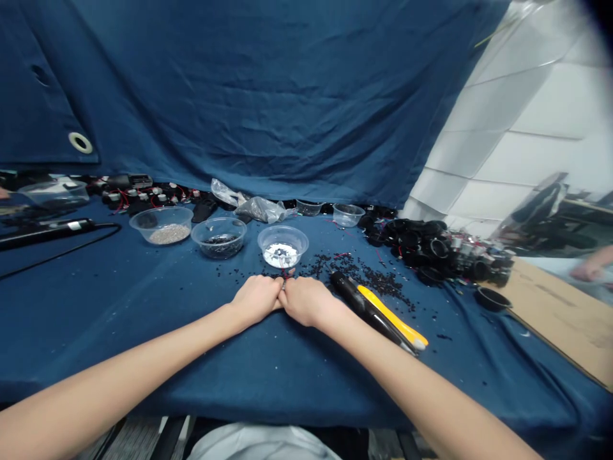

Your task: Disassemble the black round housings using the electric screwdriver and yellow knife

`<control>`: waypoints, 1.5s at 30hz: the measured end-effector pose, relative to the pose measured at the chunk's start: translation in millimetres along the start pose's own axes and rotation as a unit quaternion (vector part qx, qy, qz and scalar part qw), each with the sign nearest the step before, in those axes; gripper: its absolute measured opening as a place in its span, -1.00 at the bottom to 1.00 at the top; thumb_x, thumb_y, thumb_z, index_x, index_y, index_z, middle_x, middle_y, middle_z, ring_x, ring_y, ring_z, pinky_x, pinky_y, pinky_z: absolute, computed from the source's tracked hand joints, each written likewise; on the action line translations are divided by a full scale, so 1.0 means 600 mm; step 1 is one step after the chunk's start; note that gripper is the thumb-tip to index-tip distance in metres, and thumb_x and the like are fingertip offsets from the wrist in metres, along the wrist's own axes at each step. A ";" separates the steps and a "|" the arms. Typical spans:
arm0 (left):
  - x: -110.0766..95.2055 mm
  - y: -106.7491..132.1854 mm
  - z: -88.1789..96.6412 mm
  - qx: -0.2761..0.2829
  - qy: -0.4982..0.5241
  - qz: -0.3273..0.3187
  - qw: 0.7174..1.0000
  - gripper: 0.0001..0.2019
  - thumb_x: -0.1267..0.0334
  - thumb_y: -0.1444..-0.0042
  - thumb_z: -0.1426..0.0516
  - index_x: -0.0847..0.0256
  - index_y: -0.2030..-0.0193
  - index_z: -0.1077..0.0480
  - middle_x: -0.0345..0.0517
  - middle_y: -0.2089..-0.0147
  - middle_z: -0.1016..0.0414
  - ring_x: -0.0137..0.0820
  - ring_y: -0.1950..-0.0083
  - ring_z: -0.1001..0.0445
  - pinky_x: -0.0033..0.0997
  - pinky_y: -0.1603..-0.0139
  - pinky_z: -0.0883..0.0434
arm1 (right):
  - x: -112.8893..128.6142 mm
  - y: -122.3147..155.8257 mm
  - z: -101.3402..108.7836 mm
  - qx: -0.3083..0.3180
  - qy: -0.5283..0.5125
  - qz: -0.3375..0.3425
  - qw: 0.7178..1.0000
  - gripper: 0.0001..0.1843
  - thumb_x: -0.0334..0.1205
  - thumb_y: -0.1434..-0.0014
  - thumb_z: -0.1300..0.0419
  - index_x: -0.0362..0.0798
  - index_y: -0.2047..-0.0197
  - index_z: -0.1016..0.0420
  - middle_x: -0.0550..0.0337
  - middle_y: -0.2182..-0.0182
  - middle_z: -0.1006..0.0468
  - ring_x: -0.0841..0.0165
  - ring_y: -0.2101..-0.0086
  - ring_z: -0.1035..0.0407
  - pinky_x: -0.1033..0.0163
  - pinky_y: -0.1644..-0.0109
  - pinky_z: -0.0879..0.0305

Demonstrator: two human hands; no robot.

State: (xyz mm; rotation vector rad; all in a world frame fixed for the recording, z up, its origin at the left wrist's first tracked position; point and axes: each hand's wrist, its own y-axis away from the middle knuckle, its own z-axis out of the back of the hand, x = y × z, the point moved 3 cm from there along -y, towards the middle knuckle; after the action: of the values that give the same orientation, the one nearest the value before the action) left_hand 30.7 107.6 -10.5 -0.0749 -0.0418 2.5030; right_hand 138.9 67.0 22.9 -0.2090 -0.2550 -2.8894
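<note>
My left hand (256, 299) and my right hand (306, 301) meet at the fingertips on the blue cloth. Between them they pinch a tiny dark part (283, 280), with a trace of red wire; its shape is hidden by my fingers. Loose black granules (357, 276) lie scattered just beyond my right hand. To its right are a black pen-shaped tool (354, 299) and a yellow-handled knife (393, 316). Just ahead of my fingers stands a transparent bowl of white pieces (280, 254).
Transparent bowls of dark bits (219, 246) and beige granules (163, 234) stand further left. Black round parts with wires (431, 246) are heaped at right, near a cardboard sheet (560, 319). A black corded tool (45, 233) lies left. A co-worker's hand (587, 271) shows far right.
</note>
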 end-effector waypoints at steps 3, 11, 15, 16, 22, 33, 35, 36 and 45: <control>-0.001 0.008 0.010 -0.012 -0.001 -0.014 1.000 -0.74 0.12 -0.33 -0.14 0.31 0.07 -0.44 -0.08 0.18 -0.53 -0.34 0.21 -0.54 -0.21 0.14 -0.53 | -0.004 0.003 0.003 -0.016 -0.045 0.000 0.999 -0.64 -0.06 -0.37 -0.16 -0.16 -0.08 -0.41 0.03 0.01 -0.45 0.25 0.04 -0.41 0.01 -0.06 -0.40; 0.022 0.056 0.102 -0.150 0.084 -0.080 0.982 -0.72 0.06 -0.19 -0.23 0.26 0.18 -0.40 -0.25 0.45 -0.41 -0.39 0.44 -0.43 -0.43 0.40 -0.36 | -0.074 0.017 0.061 -0.035 -0.296 0.075 0.952 -0.63 0.00 -0.39 -0.12 -0.18 0.07 -0.45 0.15 0.23 -0.48 0.38 0.28 -0.43 0.21 0.17 -0.45; -0.010 0.084 0.138 -0.214 0.148 -0.141 0.955 -0.79 0.12 -0.20 -0.22 0.24 0.24 -0.40 -0.23 0.42 -0.42 -0.41 0.41 -0.42 -0.46 0.35 -0.33 | -0.079 0.061 0.080 -0.030 -0.436 0.114 0.892 -0.51 0.13 -0.43 0.01 -0.16 0.25 -0.38 0.30 0.49 -0.32 0.53 0.55 -0.21 0.39 0.45 -0.24; -0.023 0.091 0.143 -0.231 0.161 -0.155 0.947 -0.80 0.13 -0.22 -0.20 0.25 0.23 -0.41 -0.22 0.42 -0.41 -0.42 0.41 -0.41 -0.47 0.35 -0.32 | -0.075 0.077 0.084 -0.029 -0.462 0.124 0.878 -0.47 0.16 -0.43 0.05 -0.15 0.31 -0.34 0.33 0.53 -0.25 0.55 0.59 -0.13 0.41 0.50 -0.16; -0.093 0.118 0.165 -0.315 0.220 -0.248 0.889 -0.93 0.35 -0.28 -0.15 0.25 0.26 -0.38 -0.26 0.46 -0.37 -0.51 0.46 -0.32 -0.54 0.37 -0.26 | -0.054 0.154 0.099 -0.060 -0.521 0.171 0.834 -0.45 0.17 -0.41 0.07 -0.09 0.46 -0.13 0.36 0.58 -0.11 0.55 0.55 0.02 0.40 0.47 0.01; -0.184 0.055 0.180 -0.118 0.289 -0.297 0.903 -0.64 0.29 -0.39 0.03 0.27 0.44 -0.37 -0.21 0.52 -0.35 -0.49 0.50 -0.31 -0.50 0.42 -0.22 | -0.114 0.208 0.053 -0.285 -0.585 0.117 0.750 -0.46 0.20 -0.38 0.01 -0.07 0.45 -0.14 0.37 0.59 -0.04 0.55 0.59 0.06 0.43 0.59 0.08; -0.217 0.002 0.172 0.065 0.332 -0.308 0.889 -0.58 0.15 -0.44 0.10 0.27 0.32 -0.46 -0.23 0.54 -0.44 -0.49 0.51 -0.40 -0.56 0.43 -0.31 | -0.159 0.236 0.059 -0.361 -0.584 0.090 0.721 -0.45 0.18 -0.35 -0.07 -0.09 0.47 -0.19 0.35 0.62 -0.11 0.55 0.61 0.03 0.42 0.60 0.10; -0.233 -0.034 0.169 0.078 0.329 -0.305 0.890 -0.53 0.12 -0.45 0.15 0.28 0.29 -0.47 -0.23 0.56 -0.44 -0.49 0.53 -0.41 -0.57 0.46 -0.34 | -0.186 0.253 0.064 -0.405 -0.581 0.072 0.702 -0.45 0.18 -0.33 -0.10 -0.10 0.48 -0.22 0.33 0.63 -0.14 0.55 0.62 0.01 0.41 0.60 0.10; -0.442 -0.366 0.032 -0.013 0.248 -0.310 0.918 -0.69 0.23 -0.26 -0.21 0.27 -0.10 -0.40 0.06 -0.22 -0.36 -0.08 -0.24 -0.34 0.14 -0.23 -0.31 | -0.358 0.377 0.059 -0.658 -0.501 -0.065 0.558 -0.60 0.08 -0.30 -0.10 -0.11 0.36 -0.36 0.30 0.63 -0.26 0.52 0.65 -0.04 0.35 0.54 -0.05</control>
State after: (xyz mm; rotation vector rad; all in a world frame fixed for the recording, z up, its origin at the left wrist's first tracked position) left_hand 372.4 125.6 30.9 -0.6085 0.0972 1.7885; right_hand 404.7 -96.3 58.1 -2.0184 1.7933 -1.9355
